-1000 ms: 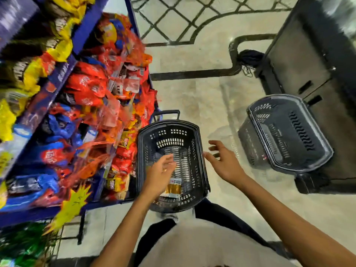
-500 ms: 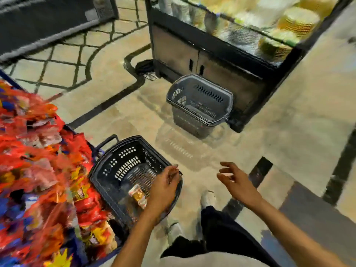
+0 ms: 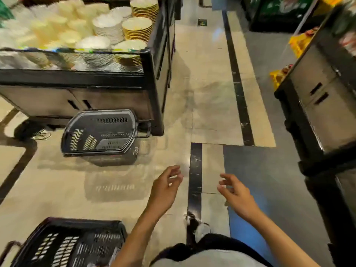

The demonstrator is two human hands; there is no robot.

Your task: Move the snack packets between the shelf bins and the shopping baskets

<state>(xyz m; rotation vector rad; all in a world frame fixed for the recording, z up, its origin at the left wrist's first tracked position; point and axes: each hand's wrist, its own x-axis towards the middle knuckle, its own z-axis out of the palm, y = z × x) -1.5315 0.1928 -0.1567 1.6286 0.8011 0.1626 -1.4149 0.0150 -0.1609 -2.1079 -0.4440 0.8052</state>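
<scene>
Starting nearest, a dark shopping basket [image 3: 63, 245] sits on the floor [image 3: 57, 189] at the lower left, just beside the person's left forearm [image 3: 134, 228]. Its inside is too blurred to tell whether a packet lies in it. A shoe [image 3: 200, 228] stands on the black floor stripe [image 3: 195, 170] below the hands.

The left hand [image 3: 163, 191] hovers above the pale tiles, palm turned inward, its fingers [image 3: 174, 169] loosely curled and apart, gripping nothing. The right hand [image 3: 238, 197] hovers level with it on the other side of the stripe, fingers [image 3: 226, 177] spread and slightly bent, also holding nothing.

Farther on, to the left, a second dark basket [image 3: 100, 135] rests on the floor, tilted toward the camera, right against the foot of a black display stand [image 3: 150, 78]. Its handle [image 3: 143, 130] sticks out on the right side. On top of that display stand are stacks of white and yellow-rimmed paper plates [image 3: 136, 27], behind a mesh front [image 3: 77, 60].

Across the aisle, on the far right, another black stand [image 3: 317, 105] carries yellow snack packets [image 3: 297, 42], blurred, along its upper edge, well apart from both hands and both baskets.
</scene>
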